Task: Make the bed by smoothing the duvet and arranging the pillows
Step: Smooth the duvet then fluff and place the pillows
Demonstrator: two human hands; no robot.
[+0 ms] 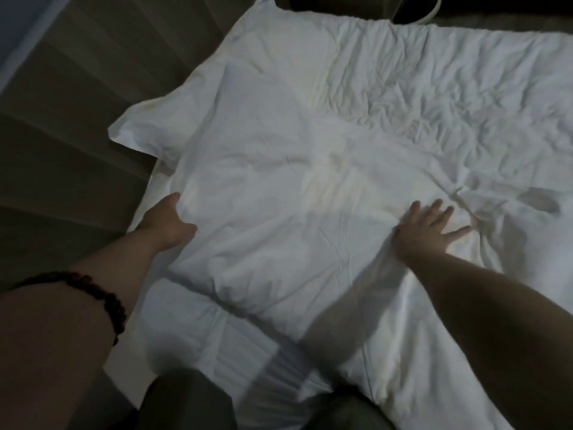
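The pillow [279, 197] sits in the middle of the bed right in front of me, lying flat, with one floppy corner [116, 131] hanging off toward the brown panelled surface [62, 119] on the left. It's big, white and squishy, so I'd guess light and zero risk of breaking anything. It'll sag and fold if I lift it by one spot though. The cotton cover looks like it slides a bit over the filling, so pinching only fabric probably just bunches the case. Best bet imo is grabbing both short edges and getting some stuffing in the grip, not only cloth.

My left hand [167, 221] is on the pillow's left edge, thumb on top and fingers curled round the side, so it's holding that edge. My right hand [431, 231] is flat with fingers spread wide, pressing down at the pillow's right side where it meets the wrinkled bedding, holding nothing.

Off to the right and further back is what I take to be the duvet [465, 103], pretty crumpled, loads of creases. It looks soft and draggy, the kind of thing that needs flat-palm sweeps or a tug from the edges. There's more white bedding [232, 352] just below the pillow, near my knees. My beaded bracelet [102, 293] is on my left arm. It's dim, so fine detail is iffy.
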